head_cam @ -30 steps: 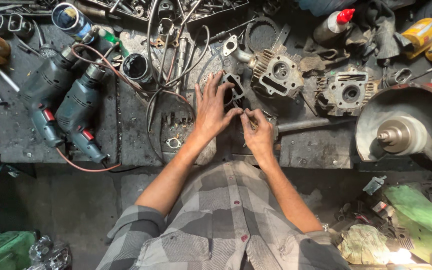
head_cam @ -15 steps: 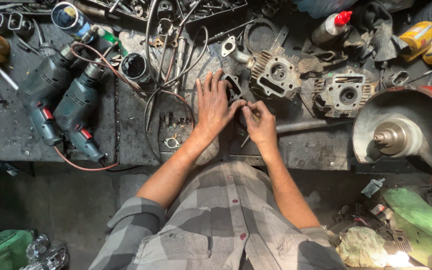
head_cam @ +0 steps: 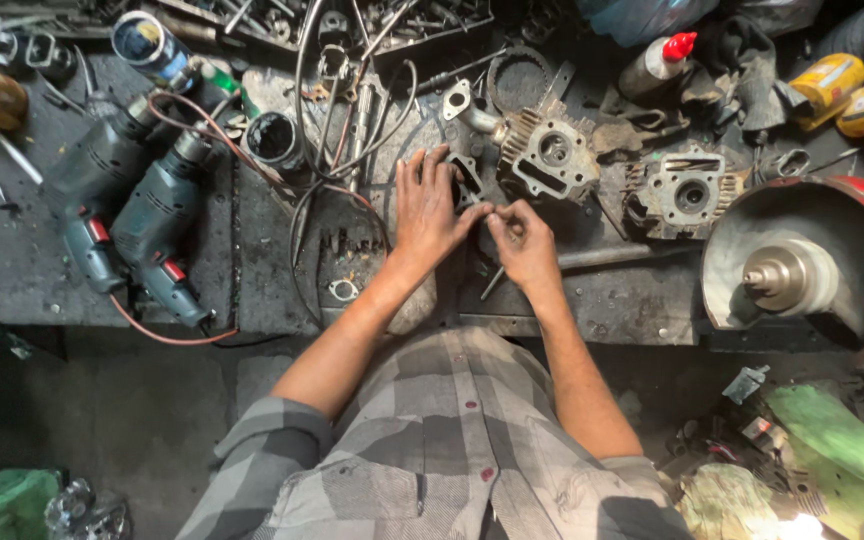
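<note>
- A small dark metal part [head_cam: 469, 186], flat and gasket-like, lies on the worktop [head_cam: 632, 305] under the fingers of the left hand [head_cam: 430, 210], just in front of a finned engine cylinder head [head_cam: 547, 152].
- The left hand lies spread, palm down, its fingertips on the part and its thumb reaching toward the right hand [head_cam: 524, 243].
- The right hand is pinched together, fingertips meeting the left thumb over something too small to make out; whether it grips a piece I cannot tell.
- Since a second ago the two hands have drawn together: the right hand has come up from lower on the worktop to meet the left thumb, while the left hand has hardly shifted. I judge this as fine fitting work now gathered at that one spot.
- A thin metal rod [head_cam: 493, 283] lies just below the right hand, untouched.
- A second cylinder head [head_cam: 684, 192] sits to the right, well apart from the hands.
- Farther right stands a red-rimmed grinder housing with a pale wheel [head_cam: 790, 272].
- To the left, two dark green electric drills [head_cam: 127, 225] lie side by side, as before, their reddish cable looping along the worktop edge.
- A white squeeze bottle with a red cap [head_cam: 658, 62] and yellow containers [head_cam: 852, 92] stand at the back.
</note>
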`<state>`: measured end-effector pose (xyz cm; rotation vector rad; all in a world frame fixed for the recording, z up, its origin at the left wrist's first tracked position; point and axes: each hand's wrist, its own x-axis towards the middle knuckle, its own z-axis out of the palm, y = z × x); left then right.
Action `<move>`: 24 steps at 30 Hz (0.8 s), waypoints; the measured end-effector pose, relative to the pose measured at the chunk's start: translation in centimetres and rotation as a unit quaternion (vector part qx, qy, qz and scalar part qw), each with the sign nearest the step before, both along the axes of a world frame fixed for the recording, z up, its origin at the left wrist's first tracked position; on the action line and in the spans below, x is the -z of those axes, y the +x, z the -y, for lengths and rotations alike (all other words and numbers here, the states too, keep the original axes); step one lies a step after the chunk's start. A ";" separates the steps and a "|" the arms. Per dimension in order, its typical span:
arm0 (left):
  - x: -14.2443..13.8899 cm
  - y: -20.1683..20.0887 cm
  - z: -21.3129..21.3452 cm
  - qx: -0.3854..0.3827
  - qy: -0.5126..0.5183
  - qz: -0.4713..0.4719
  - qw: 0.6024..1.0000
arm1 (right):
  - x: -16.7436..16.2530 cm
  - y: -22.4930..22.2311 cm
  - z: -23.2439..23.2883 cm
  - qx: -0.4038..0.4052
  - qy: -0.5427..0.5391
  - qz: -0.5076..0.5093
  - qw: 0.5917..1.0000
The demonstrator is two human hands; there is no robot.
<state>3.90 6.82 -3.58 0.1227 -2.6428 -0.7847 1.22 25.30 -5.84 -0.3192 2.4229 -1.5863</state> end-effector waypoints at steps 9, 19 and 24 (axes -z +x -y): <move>-1.4 0.0 -0.5 -0.012 -0.016 0.084 0.996 | -1.0 0.9 0.5 0.016 0.048 -0.067 0.996; -0.2 -1.5 0.7 0.133 -0.026 0.059 0.989 | -0.6 -0.1 -0.6 -0.027 -0.005 -0.033 0.999; 0.2 -1.9 0.4 0.105 -0.101 0.025 0.989 | -0.6 -0.3 -0.8 -0.021 -0.004 -0.037 0.999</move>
